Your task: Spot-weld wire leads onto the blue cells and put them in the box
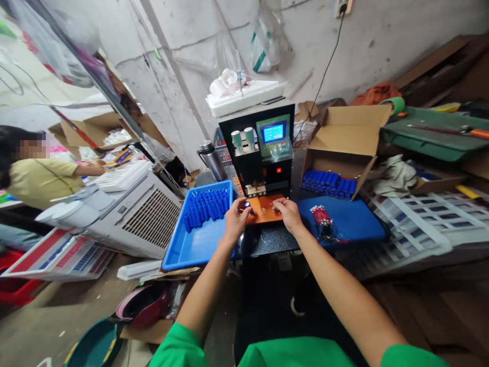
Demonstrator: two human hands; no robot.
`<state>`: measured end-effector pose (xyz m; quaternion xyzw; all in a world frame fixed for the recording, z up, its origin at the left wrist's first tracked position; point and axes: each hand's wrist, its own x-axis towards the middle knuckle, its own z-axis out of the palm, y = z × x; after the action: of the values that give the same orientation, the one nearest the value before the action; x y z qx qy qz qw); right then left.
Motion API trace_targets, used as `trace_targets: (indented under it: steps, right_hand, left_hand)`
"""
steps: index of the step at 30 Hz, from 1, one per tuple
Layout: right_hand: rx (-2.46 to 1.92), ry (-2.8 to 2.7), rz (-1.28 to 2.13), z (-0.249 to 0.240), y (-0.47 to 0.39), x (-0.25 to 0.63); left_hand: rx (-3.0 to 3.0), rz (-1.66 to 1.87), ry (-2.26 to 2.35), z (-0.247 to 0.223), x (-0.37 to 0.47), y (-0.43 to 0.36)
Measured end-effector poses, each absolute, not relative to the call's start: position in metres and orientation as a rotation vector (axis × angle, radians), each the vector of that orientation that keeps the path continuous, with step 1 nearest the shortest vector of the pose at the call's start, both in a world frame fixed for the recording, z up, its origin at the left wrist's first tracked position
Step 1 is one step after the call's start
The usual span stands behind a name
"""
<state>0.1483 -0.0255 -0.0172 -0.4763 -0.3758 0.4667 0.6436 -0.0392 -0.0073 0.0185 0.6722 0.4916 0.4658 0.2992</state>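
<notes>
My left hand [237, 219] is closed round a blue battery cell [248, 206], whose shiny end shows between thumb and fingers. It is over the left part of the orange work plate [263, 216] of a black spot-welding machine [244, 171]. Over the plate's right side, my right hand [288, 213] pinches something too small to make out. The machine's metal electrode head [256, 190] sits just beyond both hands. Many blue cells [206, 208] stand in the blue tray [179, 255] to the left. A bundle of red and black wires [322, 220] lies on a blue mat [355, 219] to the right.
An open cardboard box [349, 135] at right holds rows of blue cells [328, 182]. A steel thermos [212, 160] stands behind the tray. Far left, a co-worker in a yellow top [46, 178] sits beyond an air cooler [147, 219]. White crates [416, 229] are at right.
</notes>
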Motion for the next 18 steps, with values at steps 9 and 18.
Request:
trace_targets:
  steps: [9,18]
  right_hand:
    - [-1.005,-0.806,1.115,-0.013,-0.022,0.149]
    - [-1.061,-0.89,0.994,-0.007,-0.009,0.144]
  left_hand:
    - [1.727,1.158,1.2,0.007,0.0,0.002]
    - [1.643,1.253,1.099,-0.008,0.009,0.003]
